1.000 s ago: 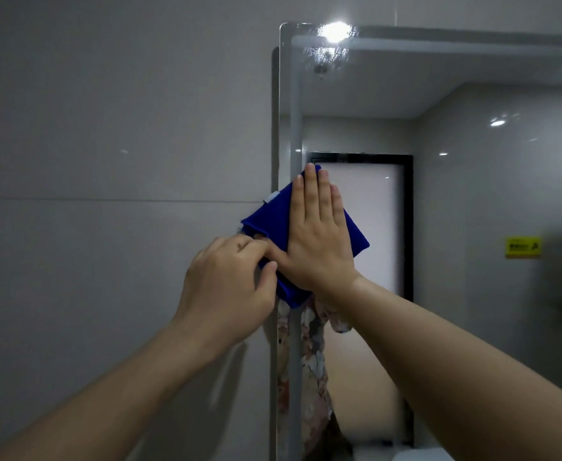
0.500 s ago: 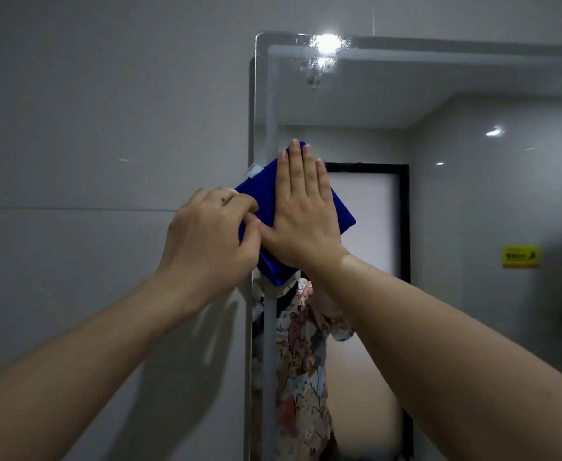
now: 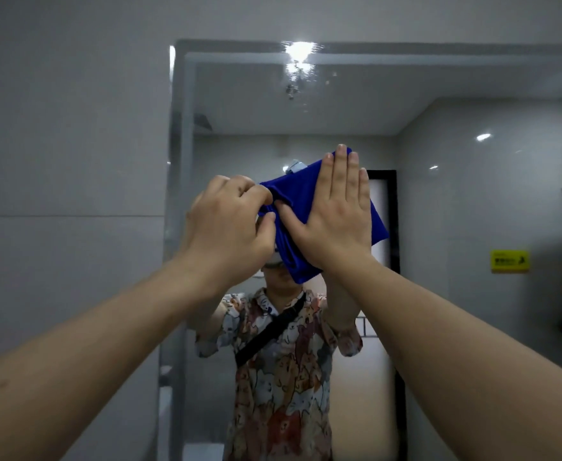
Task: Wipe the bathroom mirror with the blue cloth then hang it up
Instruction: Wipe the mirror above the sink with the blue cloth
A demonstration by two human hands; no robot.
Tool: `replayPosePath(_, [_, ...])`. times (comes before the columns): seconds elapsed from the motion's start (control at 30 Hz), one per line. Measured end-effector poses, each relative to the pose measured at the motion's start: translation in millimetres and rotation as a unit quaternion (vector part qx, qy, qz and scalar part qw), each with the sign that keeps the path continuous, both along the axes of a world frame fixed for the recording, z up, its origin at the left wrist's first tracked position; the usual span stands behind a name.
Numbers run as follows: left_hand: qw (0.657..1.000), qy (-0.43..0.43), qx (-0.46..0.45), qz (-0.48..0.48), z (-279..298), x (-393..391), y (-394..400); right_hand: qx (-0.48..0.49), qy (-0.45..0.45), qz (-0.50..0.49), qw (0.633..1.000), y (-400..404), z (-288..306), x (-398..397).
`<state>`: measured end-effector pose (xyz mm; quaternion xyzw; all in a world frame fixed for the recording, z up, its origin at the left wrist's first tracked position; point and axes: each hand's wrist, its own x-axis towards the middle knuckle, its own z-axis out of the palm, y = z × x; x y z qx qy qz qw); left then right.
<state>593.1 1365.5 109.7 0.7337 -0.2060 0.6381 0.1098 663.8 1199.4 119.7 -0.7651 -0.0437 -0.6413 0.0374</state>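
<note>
1. A grey-tiled bathroom wall (image 3: 67, 144) holds the mirror (image 3: 456, 201), whose glass reflects a dark-framed door, a ceiling light, a yellow sign (image 3: 509, 261) and a person in a patterned shirt
2. The blue cloth (image 3: 301, 194) lies folded against the mirror's upper middle, well right of its left edge, a pale tag poking out at its top
3. Risk, as I judge it: the cloth is bunched where the two hands meet, so a stroke could drag a wad rather than a flat face and leave streaks; if the pinch slackens, the loose corner could flop down
4. The right hand (image 3: 334, 221) lies flat on the cloth, fingers straight and pressed together, thumb angled left, forearm reaching up from the lower right
5. The left hand (image 3: 229, 227) has its fingers curled, pinching the cloth's gathered left corner, wrist raised from the lower left
</note>
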Motion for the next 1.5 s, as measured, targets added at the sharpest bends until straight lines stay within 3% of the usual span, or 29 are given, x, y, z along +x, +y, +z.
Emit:
replayPosePath(0.23, [1.0, 0.015, 0.012, 0.011, -6, -9, -105, -0.006, 0.014, -0.006, 1.0, -111, -12, -6])
replayPosePath(0.43, [0.999, 0.045, 0.006, 0.016, -9, -22, -169, -0.04, 0.025, 0.019, 0.999, -146, -16, -7])
replayPosePath(0.97, [0.997, 0.072, -0.026, -0.02, -17, -15, -164, -0.052, 0.044, 0.011, 0.998, -149, -14, -10])
replayPosePath(1.5, [0.996, 0.075, -0.003, -0.048, -8, -17, -286, -0.028, 0.048, -0.004, 0.998, -272, -7, -17])
